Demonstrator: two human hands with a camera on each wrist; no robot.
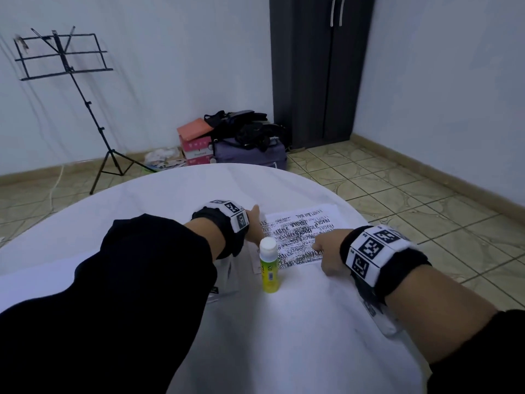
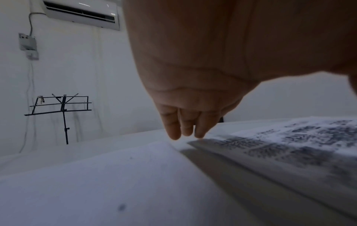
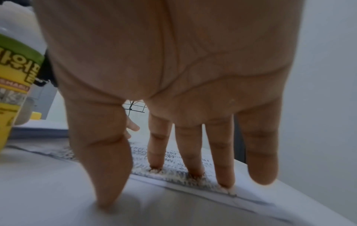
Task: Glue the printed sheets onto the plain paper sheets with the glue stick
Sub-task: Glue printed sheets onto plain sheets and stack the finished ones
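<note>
Cloth-covered table (image 1: pixel 312 322): glue stick (image 1: pixel 268 268), seemingly stacked sheets (image 1: pixel 306 226)

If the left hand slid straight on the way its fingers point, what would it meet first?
Probably nothing on the table: the left hand points past the far left corner of the printed sheet, over bare tablecloth toward the far edge. Depth is uncertain.

Left hand (image 2: pixel 193 85): reaches down from the top of the view, palm toward the camera, fingers straight and close together.
Fingertips (image 2: pixel 174 134): touch the near corner of the printed sheet.
Printed sheet (image 2: pixel 289 146): to the right of the fingertips, its left edge lifted, a shadow beneath it.
White tablecloth (image 2: pixel 96 183): below and left of the fingertips.
Music stand (image 2: pixel 63 110): well beyond the hand, left, against the wall.
Air conditioner (image 2: pixel 81 12): high on that wall.
</note>
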